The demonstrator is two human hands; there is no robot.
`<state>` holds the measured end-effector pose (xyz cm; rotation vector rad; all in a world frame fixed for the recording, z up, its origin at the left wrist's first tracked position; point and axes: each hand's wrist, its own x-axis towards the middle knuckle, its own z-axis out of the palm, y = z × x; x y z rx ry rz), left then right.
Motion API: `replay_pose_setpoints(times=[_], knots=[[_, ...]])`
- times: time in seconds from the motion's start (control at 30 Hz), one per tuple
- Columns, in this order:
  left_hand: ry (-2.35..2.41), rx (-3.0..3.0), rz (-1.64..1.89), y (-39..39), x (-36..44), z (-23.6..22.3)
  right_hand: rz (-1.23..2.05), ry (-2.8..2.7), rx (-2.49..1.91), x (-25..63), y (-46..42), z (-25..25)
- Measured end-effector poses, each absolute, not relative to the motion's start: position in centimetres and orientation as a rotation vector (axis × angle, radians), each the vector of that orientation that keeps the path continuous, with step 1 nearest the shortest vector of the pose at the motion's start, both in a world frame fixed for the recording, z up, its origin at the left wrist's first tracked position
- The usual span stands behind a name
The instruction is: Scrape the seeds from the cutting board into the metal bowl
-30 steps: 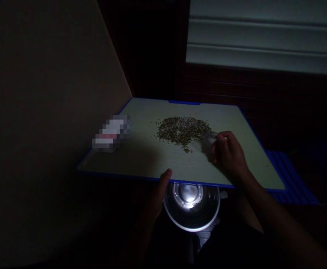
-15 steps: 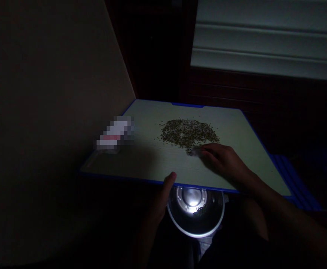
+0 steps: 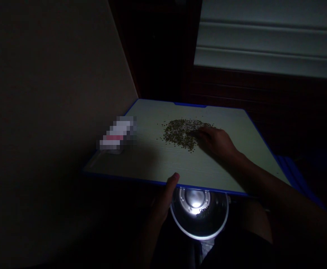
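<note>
My right hand [image 3: 215, 140] is over a spread of small greenish-brown beans or seeds [image 3: 178, 130], its fingers pinched on a small see-through piece [image 3: 193, 133] whose kind I cannot make out. The piece touches the middle of the spread. They lie on a pale small table [image 3: 141, 160] with a blue rim. My left hand [image 3: 164, 200] grips the table's front edge, thumb on top and the other fingers hidden below. Under that edge, close to my left hand, sits a shiny metal bowl [image 3: 201, 238] with some dark seeds [image 3: 204, 212] inside.
A white package [image 3: 118, 132], blurred out with a reddish band, lies at the table's left edge. A wall [image 3: 68, 93] rises on the left. Blue ribbed material [image 3: 298, 179] is beyond the right edge. Pale horizontal panels [image 3: 264, 41] stand behind. The surroundings are dark.
My right hand went from the spread's right side toward its front edge, then up and forward into its middle with the see-through piece. The left hand keeps its hold. The view shifted slightly.
</note>
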<state>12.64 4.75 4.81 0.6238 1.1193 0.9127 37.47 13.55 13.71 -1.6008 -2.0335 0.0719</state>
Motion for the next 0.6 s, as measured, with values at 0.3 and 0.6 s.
replay_pose_setpoints(times=[0.3,0.6], knots=[[1.082,0.657,0.933,4.7,12.7,4.7,0.184,-2.164,-1.359,36.7,14.9,13.7],[1.122,0.704,0.931,4.9,12.7,4.9,0.195,-2.152,-1.236,38.0,11.7,13.1]])
